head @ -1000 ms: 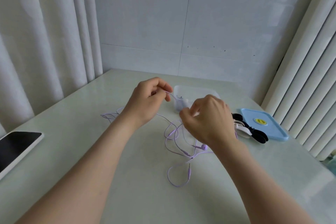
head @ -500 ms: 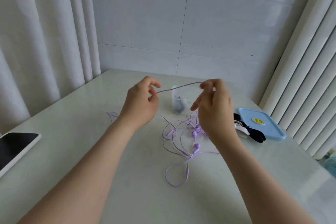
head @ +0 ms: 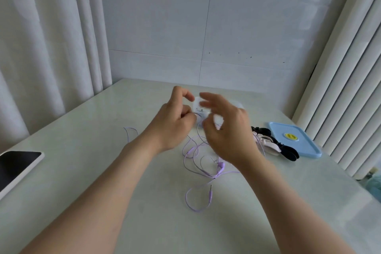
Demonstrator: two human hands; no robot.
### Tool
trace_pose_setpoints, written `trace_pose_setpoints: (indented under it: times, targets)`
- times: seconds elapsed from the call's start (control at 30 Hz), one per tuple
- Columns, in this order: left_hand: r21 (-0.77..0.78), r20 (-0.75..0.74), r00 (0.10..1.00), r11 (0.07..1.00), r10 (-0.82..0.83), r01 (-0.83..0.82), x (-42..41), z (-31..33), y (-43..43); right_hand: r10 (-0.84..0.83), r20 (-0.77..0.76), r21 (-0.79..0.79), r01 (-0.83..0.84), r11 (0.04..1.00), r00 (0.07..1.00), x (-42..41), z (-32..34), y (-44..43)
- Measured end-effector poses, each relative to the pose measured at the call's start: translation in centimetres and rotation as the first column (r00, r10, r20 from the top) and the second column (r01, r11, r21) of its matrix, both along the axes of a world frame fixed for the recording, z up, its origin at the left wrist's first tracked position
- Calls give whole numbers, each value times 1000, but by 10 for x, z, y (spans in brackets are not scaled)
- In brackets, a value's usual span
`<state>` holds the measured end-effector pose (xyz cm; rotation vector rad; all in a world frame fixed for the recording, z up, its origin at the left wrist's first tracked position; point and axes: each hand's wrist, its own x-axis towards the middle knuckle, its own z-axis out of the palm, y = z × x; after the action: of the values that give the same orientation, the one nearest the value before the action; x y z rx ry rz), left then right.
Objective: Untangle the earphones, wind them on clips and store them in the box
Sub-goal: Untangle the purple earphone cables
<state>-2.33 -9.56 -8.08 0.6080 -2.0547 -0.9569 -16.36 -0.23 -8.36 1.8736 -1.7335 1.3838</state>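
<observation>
Left grip [head: 175, 122] pinches earphone cord [head: 221, 166] | right grip [head: 227, 130] blurred, hold unclear | box [head: 196, 102] mostly hidden

White tiled wall [head: 226, 27], pale curtains [head: 47, 37] flanking table [head: 103, 130]

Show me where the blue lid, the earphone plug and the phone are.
blue lid [head: 304, 147], head view, flat top.
earphone plug [head: 210, 194], head view, purple sleeve.
phone [head: 14, 163], head view, dark screen.

Bare forearms [head: 103, 187], left hand [head: 172, 125], right hand [head: 231, 132]
</observation>
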Motion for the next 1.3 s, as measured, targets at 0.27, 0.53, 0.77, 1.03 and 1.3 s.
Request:
trace_pose_setpoints:
  times: [0.27, 0.53, 0.77, 1.03, 1.3]
  targets:
    - [-63, 24, 985, 984, 170, -168, 12, 3, -14, -157, 136, -167, 179, 970, 978, -10, 1, -9]
    - [129, 3, 802, 795, 598, -593, 12, -2, -33, -567, 474, -34, 657, 753, 673, -32, 8, -2]
    - [407, -160, 982, 913, 102, -29, 5, 18, -10, -327, 160, -113, 346, 931, 931, -15, 3, 0]
    - [331, -110, 989, 935, -97, 128, 5, 17, 0, -151, -161, -66, 142, 988, 975, 1, -11, -11]
    - [412, -50, 997, 908, -61, 76, -8, 4, 3, -684, -124, 278, 687, 672, 719, -24, 7, 4]
